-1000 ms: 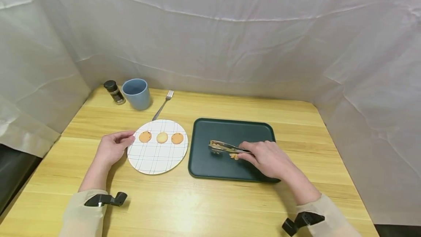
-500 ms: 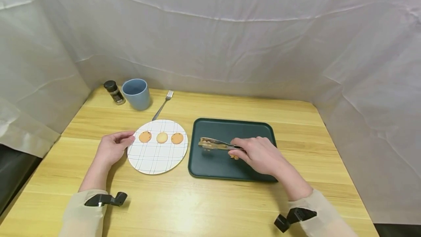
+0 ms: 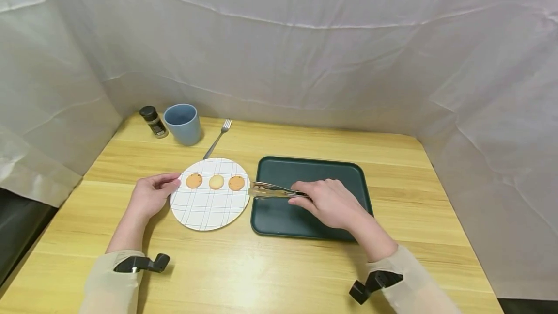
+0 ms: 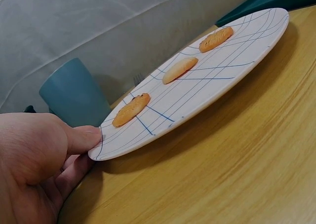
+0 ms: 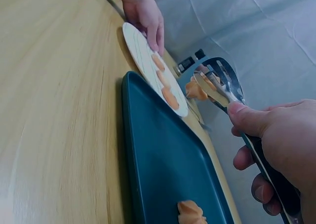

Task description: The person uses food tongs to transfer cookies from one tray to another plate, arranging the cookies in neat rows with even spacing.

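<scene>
My left hand (image 3: 150, 196) pinches the left rim of a white plate (image 3: 209, 214) with blue lines, thumb on top and fingers beneath. In the left wrist view the plate's near rim stands clear of the table. Three round cookies lie in a row on it: two darker ones outside and a paler cookie (image 4: 180, 70) between them. My right hand (image 3: 329, 202) grips metal tongs (image 3: 274, 191), whose tips are right at the plate's right rim. A ridged cookie (image 5: 195, 90) sits between the tips in the right wrist view.
A dark green tray (image 3: 301, 227) lies right of the plate, with another ridged cookie (image 5: 191, 213) on it, hidden by my right hand from above. Behind the plate are a fork (image 3: 216, 138), a blue mug (image 3: 185, 130) and a black-capped spice jar (image 3: 154, 121). Pale fabric walls surround the table.
My right hand has carried the tongs and the cookie leftward, from over the tray to the plate's right rim. The left hand and plate have stayed in place.
</scene>
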The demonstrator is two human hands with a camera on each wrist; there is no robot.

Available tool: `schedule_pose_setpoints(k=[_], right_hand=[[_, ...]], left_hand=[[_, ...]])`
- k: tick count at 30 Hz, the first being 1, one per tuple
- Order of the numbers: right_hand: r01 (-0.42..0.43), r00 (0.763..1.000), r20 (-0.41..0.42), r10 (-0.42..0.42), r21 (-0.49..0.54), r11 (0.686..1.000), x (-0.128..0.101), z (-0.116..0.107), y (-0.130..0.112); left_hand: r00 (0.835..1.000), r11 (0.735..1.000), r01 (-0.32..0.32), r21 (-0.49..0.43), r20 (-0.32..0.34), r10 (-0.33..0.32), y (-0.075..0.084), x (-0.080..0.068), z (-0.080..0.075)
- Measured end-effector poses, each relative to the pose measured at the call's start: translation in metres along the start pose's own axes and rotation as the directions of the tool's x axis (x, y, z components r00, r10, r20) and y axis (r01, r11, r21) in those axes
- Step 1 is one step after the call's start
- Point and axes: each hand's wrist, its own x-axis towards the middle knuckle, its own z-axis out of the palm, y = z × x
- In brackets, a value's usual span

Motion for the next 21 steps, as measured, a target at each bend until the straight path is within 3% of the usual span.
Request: schedule_pose_setpoints(k=[10, 21], right_hand=[[0.024, 0.999, 0.025, -0.024, 0.028, 0.999, 0.017, 0.012, -0.012], [0.026, 0.998, 0.053, -0.029, 0.057, 0.998, 0.035, 0.043, -0.028]], left_hand=[[1.0, 1.0, 0.007, -0.005, 0.001, -0.007, -0.002, 0.0, 0.001], [1.0, 1.0, -0.005, -0.01, -0.001, 0.005, -0.003, 0.001, 0.001]])
